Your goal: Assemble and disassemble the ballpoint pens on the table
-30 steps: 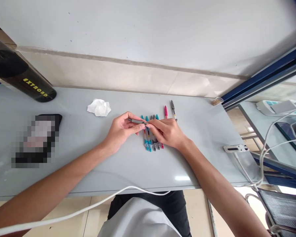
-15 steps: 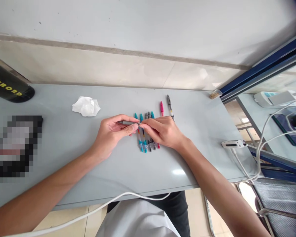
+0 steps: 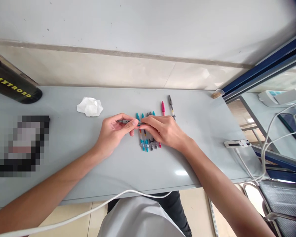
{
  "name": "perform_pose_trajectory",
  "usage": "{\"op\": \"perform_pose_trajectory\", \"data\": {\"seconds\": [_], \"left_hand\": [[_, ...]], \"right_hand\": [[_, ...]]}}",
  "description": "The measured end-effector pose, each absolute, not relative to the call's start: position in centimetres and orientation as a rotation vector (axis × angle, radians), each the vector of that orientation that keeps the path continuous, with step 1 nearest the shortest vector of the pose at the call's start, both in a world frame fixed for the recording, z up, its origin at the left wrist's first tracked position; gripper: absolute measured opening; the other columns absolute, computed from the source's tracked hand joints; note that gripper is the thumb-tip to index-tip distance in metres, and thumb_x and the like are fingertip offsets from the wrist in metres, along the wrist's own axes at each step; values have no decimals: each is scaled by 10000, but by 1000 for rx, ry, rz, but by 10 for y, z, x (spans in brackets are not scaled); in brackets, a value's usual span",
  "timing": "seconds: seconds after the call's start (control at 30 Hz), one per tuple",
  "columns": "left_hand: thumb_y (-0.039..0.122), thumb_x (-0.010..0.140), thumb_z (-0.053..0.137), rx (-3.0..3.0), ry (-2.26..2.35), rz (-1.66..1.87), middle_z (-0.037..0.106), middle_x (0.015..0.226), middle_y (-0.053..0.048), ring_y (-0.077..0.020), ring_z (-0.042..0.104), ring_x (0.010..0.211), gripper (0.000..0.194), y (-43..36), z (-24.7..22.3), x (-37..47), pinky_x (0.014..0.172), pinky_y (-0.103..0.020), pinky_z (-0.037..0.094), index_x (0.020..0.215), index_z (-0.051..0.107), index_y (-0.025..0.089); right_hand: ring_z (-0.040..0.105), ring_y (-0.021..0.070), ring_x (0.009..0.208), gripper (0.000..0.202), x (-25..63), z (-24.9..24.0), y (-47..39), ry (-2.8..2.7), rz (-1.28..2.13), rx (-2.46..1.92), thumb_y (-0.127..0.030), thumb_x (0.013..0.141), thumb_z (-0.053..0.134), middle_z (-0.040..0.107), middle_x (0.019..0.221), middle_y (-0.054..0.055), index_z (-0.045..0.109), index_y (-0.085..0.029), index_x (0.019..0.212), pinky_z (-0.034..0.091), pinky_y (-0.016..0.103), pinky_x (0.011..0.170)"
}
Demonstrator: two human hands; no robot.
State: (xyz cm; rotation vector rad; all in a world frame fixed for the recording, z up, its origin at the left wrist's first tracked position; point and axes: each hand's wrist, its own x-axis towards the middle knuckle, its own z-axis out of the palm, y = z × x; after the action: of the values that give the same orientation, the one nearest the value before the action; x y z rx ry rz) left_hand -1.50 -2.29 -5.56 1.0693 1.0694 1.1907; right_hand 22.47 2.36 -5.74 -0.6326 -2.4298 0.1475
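The right hand (image 3: 166,133) covered much of the row of pens (image 3: 148,138) lying on the tabletop (image 3: 128,164), so their count could not be told. A pixelated dark object (image 3: 22,144) sat at the left, unreadable. The left hand (image 3: 112,133) pinched a grey pen (image 3: 127,121) in a narrow grip, held level just above the surface; the right hand's fingertips closed on its other end. A pink pen (image 3: 163,108) and a dark pen (image 3: 171,103) lay just beyond the row. A crumpled tissue (image 3: 90,106) lay farther left. The grey tabletop ran against a pale wall, with open room before the near edge, where a white cable (image 3: 88,210) hung.
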Motion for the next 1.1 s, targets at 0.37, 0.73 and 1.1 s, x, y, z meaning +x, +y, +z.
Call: {"op": "perform_pose_trajectory", "data": {"seconds": [0.37, 0.73, 1.1], "left_hand": [[554, 874, 1036, 1097, 1104, 1116, 684, 705, -7, -139, 599, 640, 400, -23, -53, -14, 643, -292, 477, 849, 824, 215], [516, 881, 1036, 1110, 1056, 1076, 759, 916, -26, -125, 669, 739, 397, -21, -50, -16, 685, -242, 561, 969, 805, 205], [489, 942, 998, 1177, 1043, 1114, 837, 1028, -59, -135, 699, 779, 341, -21, -58, -17, 738, -276, 613, 1160, 919, 239]], "right_hand": [[484, 155, 649, 95, 223, -61, 23, -2458, 111, -634, -206, 1233, 547, 607, 813, -38, 552, -237, 1144, 432, 302, 663], [529, 137, 601, 197, 224, -62, 20, -2438, 294, -750, -387, 1233, 612, 657, 777, -36, 648, -193, 1234, 366, 302, 587], [538, 165, 715, 174, 226, -57, 24, -2455, 240, -720, -275, 1253, 523, 690, 916, 20, 669, -209, 1184, 406, 323, 659]]}}
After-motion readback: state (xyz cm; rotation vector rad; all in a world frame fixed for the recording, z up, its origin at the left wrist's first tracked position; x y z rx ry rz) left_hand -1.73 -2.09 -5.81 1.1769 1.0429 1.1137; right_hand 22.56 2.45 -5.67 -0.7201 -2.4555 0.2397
